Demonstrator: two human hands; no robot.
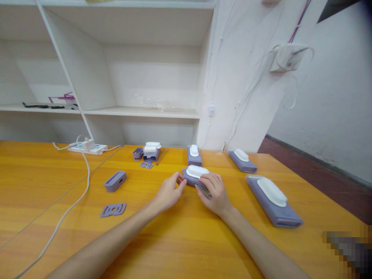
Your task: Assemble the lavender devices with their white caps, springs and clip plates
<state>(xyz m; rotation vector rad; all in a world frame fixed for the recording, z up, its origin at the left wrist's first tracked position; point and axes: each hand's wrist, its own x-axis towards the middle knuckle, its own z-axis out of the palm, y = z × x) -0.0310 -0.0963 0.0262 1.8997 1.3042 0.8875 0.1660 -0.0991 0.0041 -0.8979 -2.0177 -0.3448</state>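
Observation:
My left hand (pixel 171 191) and my right hand (pixel 213 190) meet over a small purple housing with a white top (pixel 195 173) lying on the orange table (pixel 186 232). The left fingertips pinch its left end. My right hand curls over its right side and holds a dark coiled spring (pixel 204 190) between thumb and fingers.
More purple-and-white units lie at the back (pixel 194 154), back right (pixel 242 160) and right (pixel 273 198). A stacked unit (pixel 151 151), a loose spring (pixel 161 156), a purple shell (pixel 115 181) and a flat purple plate (pixel 113 209) lie left. A power strip (pixel 87 147) with its cable (pixel 69 209) crosses the left. White shelves stand behind.

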